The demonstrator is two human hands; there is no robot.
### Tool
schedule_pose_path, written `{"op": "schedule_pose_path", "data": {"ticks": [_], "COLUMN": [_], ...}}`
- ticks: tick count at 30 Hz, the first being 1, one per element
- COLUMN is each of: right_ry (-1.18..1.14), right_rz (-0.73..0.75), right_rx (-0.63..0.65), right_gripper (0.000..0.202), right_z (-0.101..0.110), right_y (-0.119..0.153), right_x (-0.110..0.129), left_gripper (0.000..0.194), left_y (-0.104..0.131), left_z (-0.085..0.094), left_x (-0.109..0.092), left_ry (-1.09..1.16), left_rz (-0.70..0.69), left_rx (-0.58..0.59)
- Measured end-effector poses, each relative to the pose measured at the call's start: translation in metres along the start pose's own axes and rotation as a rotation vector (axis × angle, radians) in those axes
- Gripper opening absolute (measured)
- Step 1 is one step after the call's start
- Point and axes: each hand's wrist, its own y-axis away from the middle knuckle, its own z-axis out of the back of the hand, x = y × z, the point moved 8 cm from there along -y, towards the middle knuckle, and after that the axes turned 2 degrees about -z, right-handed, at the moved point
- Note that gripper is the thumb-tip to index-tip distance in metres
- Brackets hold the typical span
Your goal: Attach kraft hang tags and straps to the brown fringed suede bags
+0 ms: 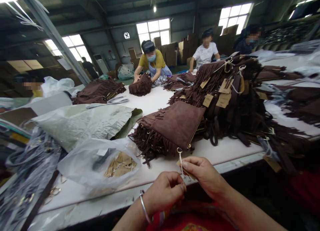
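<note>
A brown fringed suede bag (178,122) lies on top of a small stack near the table's front edge. From the ring at its near corner hangs a white string (181,162). My left hand (165,191), with a bangle at the wrist, pinches the string's lower end. My right hand (203,174) is closed on a tan paper tag (189,173) beside the string, partly hidden by its fingers. Left of the stack, a clear plastic bag (85,164) holds several tan tags (121,164) with strings.
A tall pile of tagged brown bags (232,100) stands at the right. Plastic-wrapped straps (35,177) lie at the left, below a pale woven sack (85,122). Several people work across the white table (145,104).
</note>
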Motion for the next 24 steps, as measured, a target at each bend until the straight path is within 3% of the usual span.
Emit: {"op": "schedule_pose_path", "data": {"ticks": [5, 10, 12, 20, 24], "right_ry": [0.166, 0.309, 0.365, 0.579, 0.631], "right_rz": [0.045, 0.106, 0.131, 0.247, 0.291], "right_rx": [-0.038, -0.029, -0.041, -0.129, -0.168], "right_gripper": [0.033, 0.031, 0.030, 0.028, 0.025], "right_z": [0.006, 0.006, 0.005, 0.004, 0.007], "right_y": [-0.001, 0.001, 0.001, 0.006, 0.008], "right_x": [0.008, 0.018, 0.021, 0.029, 0.028], "left_gripper": [0.016, 0.026, 0.027, 0.021, 0.027], "left_y": [0.000, -0.004, -0.009, -0.021, -0.022], "left_z": [0.009, 0.048, 0.051, 0.044, 0.043], "left_x": [-0.010, -0.042, -0.047, -0.048, -0.034], "left_ry": [-0.090, -0.165, -0.122, 0.027, 0.290], "left_rz": [-0.076, -0.299, -0.320, -0.285, -0.259], "left_rx": [0.014, -0.331, -0.382, -0.384, -0.293]}}
